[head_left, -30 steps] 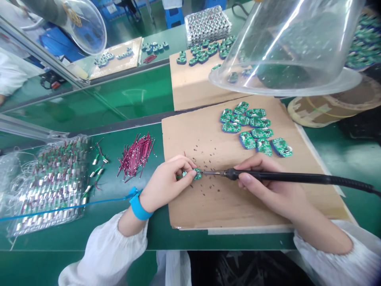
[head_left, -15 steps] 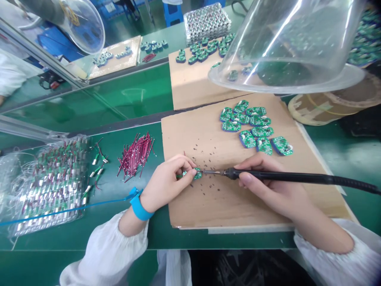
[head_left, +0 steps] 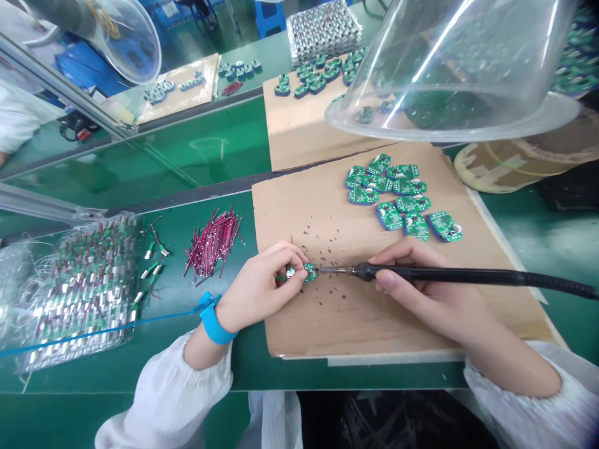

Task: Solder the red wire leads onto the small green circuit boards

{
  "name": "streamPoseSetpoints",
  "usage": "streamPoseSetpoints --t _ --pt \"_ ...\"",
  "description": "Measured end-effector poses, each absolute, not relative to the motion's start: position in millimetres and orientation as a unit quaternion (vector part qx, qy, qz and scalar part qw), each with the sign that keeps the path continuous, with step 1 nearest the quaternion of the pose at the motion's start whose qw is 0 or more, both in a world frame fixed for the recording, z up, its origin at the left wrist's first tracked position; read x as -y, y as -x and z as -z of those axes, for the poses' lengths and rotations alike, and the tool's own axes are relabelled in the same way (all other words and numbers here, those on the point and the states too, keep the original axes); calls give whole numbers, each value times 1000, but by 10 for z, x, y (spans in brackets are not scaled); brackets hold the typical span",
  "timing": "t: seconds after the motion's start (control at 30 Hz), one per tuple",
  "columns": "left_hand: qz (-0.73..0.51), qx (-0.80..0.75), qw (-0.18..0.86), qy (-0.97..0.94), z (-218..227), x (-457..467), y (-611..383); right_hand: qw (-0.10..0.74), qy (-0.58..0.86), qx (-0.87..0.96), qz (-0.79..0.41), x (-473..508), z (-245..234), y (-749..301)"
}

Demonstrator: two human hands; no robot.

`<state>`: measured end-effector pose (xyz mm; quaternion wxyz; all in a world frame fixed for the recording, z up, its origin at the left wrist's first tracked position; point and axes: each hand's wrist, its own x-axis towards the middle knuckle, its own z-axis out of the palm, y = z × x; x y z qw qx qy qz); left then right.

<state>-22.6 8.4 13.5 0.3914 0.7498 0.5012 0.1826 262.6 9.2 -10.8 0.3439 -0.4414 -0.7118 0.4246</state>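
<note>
Almost nothing has moved in the last second. The left hand (head_left: 259, 287) still pinches a small green board (head_left: 307, 272) between thumb and fingers, pressing it to the cardboard (head_left: 327, 324) near its left edge. The right hand (head_left: 421, 296) keeps its fingers closed round the iron (head_left: 421, 273), with the tip on the board's right side, so the same spot stays under heat. More boards (head_left: 402, 199) lie farther up the cardboard, and red wires (head_left: 213, 242) lie on the table (head_left: 187, 349).

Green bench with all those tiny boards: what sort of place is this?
Probably a soldering station on an electronics assembly line. The right hand holds a soldering iron to a small circuit board pinched in the left hand, more boards lie on the cardboard sheet, and a clear hood hangs overhead.
</note>
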Motion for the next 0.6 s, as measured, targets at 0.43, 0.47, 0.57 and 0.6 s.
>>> streamPoseSetpoints --t 0.43,0.47,0.57,0.6 --pt "-178 -507 390 -748 -129 -76 235 425 477 661 -392 -40 93 -2610" --pt "-178 -506 392 -748 -129 -76 240 471 490 619 -393 -33 86 -2597" --pt "-175 -496 397 -752 -138 -80 255 570 495 512 -410 -29 55 -2557" --pt "-172 -492 398 -755 -143 -82 259 579 488 505 -415 -29 48 -2550"
